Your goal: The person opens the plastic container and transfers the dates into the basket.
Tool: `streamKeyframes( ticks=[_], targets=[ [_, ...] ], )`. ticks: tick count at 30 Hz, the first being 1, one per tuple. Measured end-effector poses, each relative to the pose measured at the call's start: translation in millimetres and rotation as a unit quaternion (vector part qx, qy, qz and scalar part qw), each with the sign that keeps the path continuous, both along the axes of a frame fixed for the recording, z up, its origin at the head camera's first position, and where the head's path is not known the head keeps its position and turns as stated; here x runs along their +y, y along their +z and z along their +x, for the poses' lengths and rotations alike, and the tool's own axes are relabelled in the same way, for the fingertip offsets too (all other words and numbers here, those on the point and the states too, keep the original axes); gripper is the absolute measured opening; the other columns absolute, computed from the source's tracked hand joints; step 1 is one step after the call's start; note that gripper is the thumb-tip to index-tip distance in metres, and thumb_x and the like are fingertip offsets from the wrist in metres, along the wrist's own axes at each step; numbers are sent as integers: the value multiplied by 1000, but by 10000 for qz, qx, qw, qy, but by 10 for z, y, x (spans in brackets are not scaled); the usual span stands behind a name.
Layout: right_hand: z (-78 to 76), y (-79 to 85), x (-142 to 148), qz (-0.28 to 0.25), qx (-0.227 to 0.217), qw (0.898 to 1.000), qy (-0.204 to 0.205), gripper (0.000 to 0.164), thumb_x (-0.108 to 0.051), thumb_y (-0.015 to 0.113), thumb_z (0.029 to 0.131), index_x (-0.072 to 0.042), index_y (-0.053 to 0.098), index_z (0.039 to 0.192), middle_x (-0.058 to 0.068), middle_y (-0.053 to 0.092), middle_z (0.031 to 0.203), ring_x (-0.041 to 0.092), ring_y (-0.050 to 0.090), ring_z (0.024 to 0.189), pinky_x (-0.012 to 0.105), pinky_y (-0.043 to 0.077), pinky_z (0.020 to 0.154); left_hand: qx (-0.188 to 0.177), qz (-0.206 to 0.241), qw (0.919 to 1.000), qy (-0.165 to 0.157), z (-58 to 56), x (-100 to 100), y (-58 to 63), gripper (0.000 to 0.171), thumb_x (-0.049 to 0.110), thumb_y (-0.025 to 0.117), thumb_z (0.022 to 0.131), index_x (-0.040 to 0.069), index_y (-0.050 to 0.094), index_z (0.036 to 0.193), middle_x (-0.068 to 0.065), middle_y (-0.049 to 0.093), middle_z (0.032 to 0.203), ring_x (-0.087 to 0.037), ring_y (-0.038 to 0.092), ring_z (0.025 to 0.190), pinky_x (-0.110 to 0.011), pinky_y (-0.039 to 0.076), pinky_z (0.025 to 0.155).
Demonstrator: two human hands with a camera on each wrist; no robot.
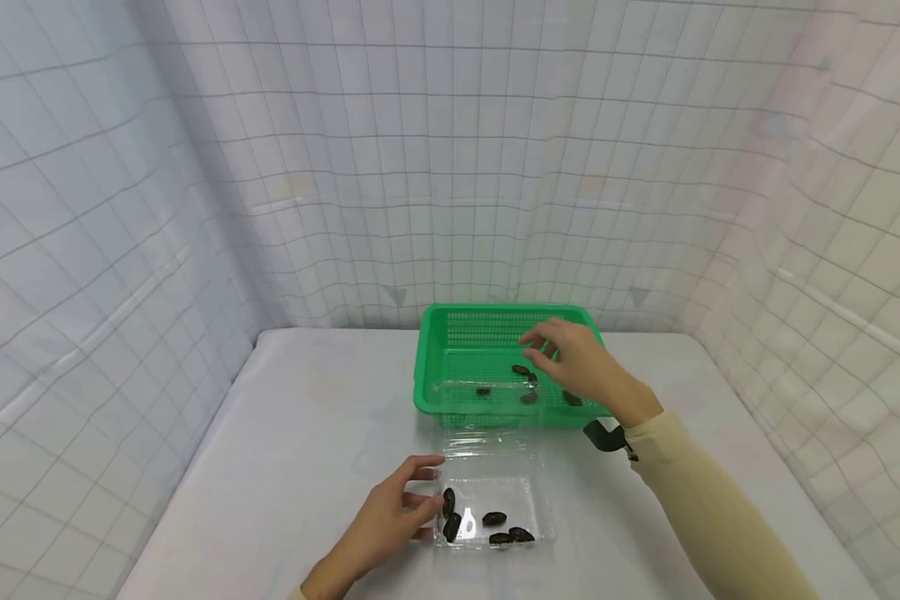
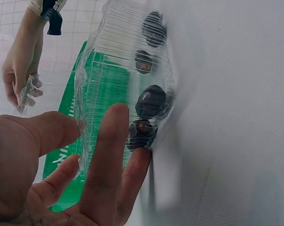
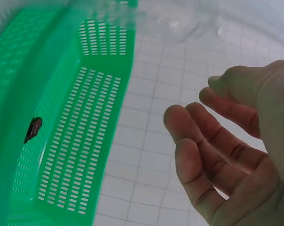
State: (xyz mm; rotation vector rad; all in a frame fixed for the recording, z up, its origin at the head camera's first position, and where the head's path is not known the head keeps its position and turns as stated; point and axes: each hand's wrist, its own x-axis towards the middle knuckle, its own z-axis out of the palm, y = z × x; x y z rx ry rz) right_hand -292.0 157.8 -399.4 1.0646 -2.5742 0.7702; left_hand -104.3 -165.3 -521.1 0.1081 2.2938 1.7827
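A clear plastic box [image 1: 521, 496] sits near the front of the table, its hinged lid [image 1: 461, 408] standing open toward the back. Several dark oval ridged pieces [image 1: 494, 518], perhaps dried fruit, lie in it. My left hand [image 1: 386, 517] touches the box's left wall with extended fingers; in the left wrist view its fingertips [image 2: 116, 115] lie along the wall and rim. My right hand [image 1: 570, 354] hovers over the right side of a green basket [image 1: 423, 358], fingers loosely bent, holding nothing. More dark pieces [image 1: 521, 369] lie inside the basket, some seen through the lid.
The basket stands behind the box, its slotted wall [image 3: 81, 141] large in the right wrist view. White cloth [image 1: 307, 417] covers the table. Grid-patterned curtains [image 1: 390, 167] enclose the back and both sides. A black strap [image 1: 603, 436] hangs at the right wrist.
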Motion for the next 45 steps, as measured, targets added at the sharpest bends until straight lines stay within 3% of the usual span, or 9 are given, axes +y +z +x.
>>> streamKeyframes(
  ticks=[5,10,15,19,22,26,29,39,45],
  targets=[
    [136,-11,-8,-531,605,9965,233,13,-2,82,107,-6,84,119,8,82,107,18,75,84,39,69,72,-23,-7,10000,-45,-20,21,0,59,12,81,109,16,60,164,-30,64,160,-35,83,123,-35,76,74],
    [288,-41,-81,-1325,1393,9783,775,21,10,84,99,-3,83,115,5,76,97,13,69,80,31,63,64,-7,-9,10000,-29,-15,26,-19,60,12,81,109,16,60,164,-30,64,160,-35,83,124,-35,76,74],
    [508,-130,-269,-1517,1379,9625,1774,32,14,83,95,-7,82,119,1,76,99,9,68,82,18,60,67,124,-72,9999,-41,-7,-11,-31,59,11,80,109,17,60,165,-29,64,161,-37,83,125,-32,76,73],
    [670,-274,-440,-612,689,9640,2494,28,1,83,104,-12,81,128,0,78,114,6,74,90,13,64,79,173,-123,9998,-29,17,-56,-19,58,11,78,111,18,59,166,-30,63,162,-38,83,126,-31,75,73],
    [749,-384,-524,398,-42,9628,2672,23,-12,81,111,-15,80,133,0,77,125,5,78,100,15,67,92,210,-126,9997,-93,8,-72,-3,57,11,76,112,17,58,166,-32,62,163,-42,82,129,-31,75,74],
    [820,-517,-598,1588,-891,9460,2683,27,-23,78,115,-17,78,142,1,75,137,8,78,115,19,65,106,169,-129,9995,-240,-6,-66,11,57,12,74,114,16,57,168,-33,60,165,-45,80,132,-32,76,76],
    [857,-590,-655,2185,-1190,9321,2633,33,-26,80,114,-20,77,147,-3,75,143,7,75,126,20,63,113,127,-137,9993,-336,-8,-51,17,59,13,74,114,17,56,170,-32,59,166,-45,79,134,-32,76,77],
    [885,-667,-915,3048,-917,9056,2802,39,-23,93,103,-26,81,140,-9,76,144,2,71,128,17,61,111,113,-27,9991,-416,16,-46,22,63,12,74,114,18,53,173,-31,57,169,-45,77,138,-32,76,78],
    [912,-724,-983,3252,-835,9046,2626,37,-23,98,98,-28,81,131,-10,74,132,-1,68,112,16,62,95,45,116,9989,-449,28,-52,1,64,12,74,114,18,52,174,-32,55,171,-45,76,140,-33,77,79]
  ],
)
